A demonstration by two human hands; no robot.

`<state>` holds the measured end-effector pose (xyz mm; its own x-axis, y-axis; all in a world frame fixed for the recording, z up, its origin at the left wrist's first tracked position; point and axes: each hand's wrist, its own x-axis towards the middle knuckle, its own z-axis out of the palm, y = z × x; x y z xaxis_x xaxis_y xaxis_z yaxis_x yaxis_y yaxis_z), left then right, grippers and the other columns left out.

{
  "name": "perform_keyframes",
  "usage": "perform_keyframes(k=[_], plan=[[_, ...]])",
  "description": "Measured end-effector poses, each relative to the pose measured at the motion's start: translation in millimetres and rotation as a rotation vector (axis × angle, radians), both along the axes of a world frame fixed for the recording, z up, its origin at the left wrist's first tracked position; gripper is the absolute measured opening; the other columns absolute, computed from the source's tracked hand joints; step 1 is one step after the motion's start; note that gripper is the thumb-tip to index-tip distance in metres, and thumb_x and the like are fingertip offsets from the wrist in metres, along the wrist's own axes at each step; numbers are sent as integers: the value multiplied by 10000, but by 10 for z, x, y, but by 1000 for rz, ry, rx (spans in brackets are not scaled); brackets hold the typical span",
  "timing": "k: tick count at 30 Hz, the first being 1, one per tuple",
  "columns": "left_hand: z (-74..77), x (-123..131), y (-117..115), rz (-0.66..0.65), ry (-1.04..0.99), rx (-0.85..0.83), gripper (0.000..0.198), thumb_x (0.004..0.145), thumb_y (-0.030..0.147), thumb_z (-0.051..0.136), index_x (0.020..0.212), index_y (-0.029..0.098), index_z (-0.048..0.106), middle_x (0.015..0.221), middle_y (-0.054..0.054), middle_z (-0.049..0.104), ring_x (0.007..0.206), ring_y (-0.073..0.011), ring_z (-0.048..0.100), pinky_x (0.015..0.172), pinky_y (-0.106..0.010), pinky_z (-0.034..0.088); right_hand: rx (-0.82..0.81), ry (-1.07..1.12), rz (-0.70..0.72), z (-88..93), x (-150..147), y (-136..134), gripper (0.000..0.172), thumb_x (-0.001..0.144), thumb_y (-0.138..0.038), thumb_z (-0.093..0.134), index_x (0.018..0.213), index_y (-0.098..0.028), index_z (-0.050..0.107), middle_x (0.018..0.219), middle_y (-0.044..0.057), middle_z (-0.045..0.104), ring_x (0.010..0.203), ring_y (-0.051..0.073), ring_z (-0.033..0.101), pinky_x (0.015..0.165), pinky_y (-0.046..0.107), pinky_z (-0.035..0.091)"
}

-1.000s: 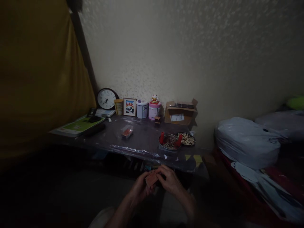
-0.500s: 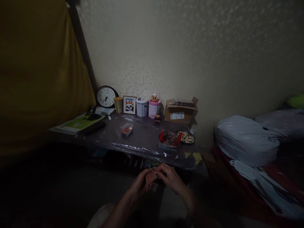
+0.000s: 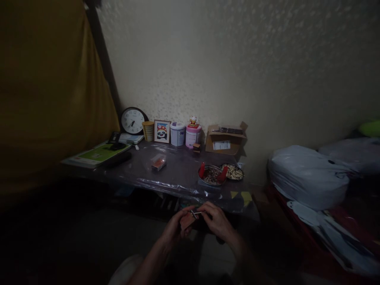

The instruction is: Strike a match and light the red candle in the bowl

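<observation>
In dim light my left hand (image 3: 177,228) is closed around a small reddish matchbox (image 3: 188,221) held in front of the table edge. My right hand (image 3: 216,221) pinches a thin matchstick (image 3: 196,214) at the top of the box. Both hands meet just below the plastic-covered table (image 3: 178,174). On the table beyond them sit a round metal dish (image 3: 211,176) with two red candles and a second dish (image 3: 233,172) heaped with matchsticks.
Along the wall stand a clock (image 3: 133,120), a framed panda picture (image 3: 162,131), two tins (image 3: 185,135) and an open cardboard box (image 3: 226,139). A green book (image 3: 95,155) lies left, a small packet (image 3: 158,162) mid-table. Bagged bundles (image 3: 308,174) lie right. A yellow curtain (image 3: 44,99) hangs left.
My hands have risen slightly toward the table edge. The right hand's fingers have drawn a thin stick out at the top of the box.
</observation>
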<state>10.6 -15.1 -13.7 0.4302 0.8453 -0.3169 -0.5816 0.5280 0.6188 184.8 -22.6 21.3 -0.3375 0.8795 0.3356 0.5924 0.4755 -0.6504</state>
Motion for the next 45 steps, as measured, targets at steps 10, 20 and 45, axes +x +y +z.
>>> perform_keyframes(k=[10, 20, 45], plan=[[28, 23, -9, 58, 67, 18, 225, 740, 224, 525, 900, 132, 655, 698, -47, 678, 462, -91, 538, 367, -172, 345, 10, -53, -94, -73, -8, 6, 226, 749, -76, 467, 804, -225, 628, 794, 1, 564, 729, 139, 558, 665, 240, 434], [-34, 46, 5, 91, 89, 185, 167, 707, 297, 588, 731, 142, 646, 560, 0, 607, 389, -71, 465, 359, -180, 290, -38, 72, -110, -47, -63, 8, 158, 751, -116, 493, 783, -207, 618, 740, -9, 555, 692, 130, 545, 632, 223, 425], [-111, 55, 32, 96, 238, 183, 159, 665, 317, 578, 667, 159, 596, 527, 30, 535, 444, -91, 427, 409, -207, 234, -143, 186, -112, -187, -100, 29, 84, 749, -166, 485, 795, -185, 552, 683, -18, 556, 636, 123, 533, 603, 221, 420]])
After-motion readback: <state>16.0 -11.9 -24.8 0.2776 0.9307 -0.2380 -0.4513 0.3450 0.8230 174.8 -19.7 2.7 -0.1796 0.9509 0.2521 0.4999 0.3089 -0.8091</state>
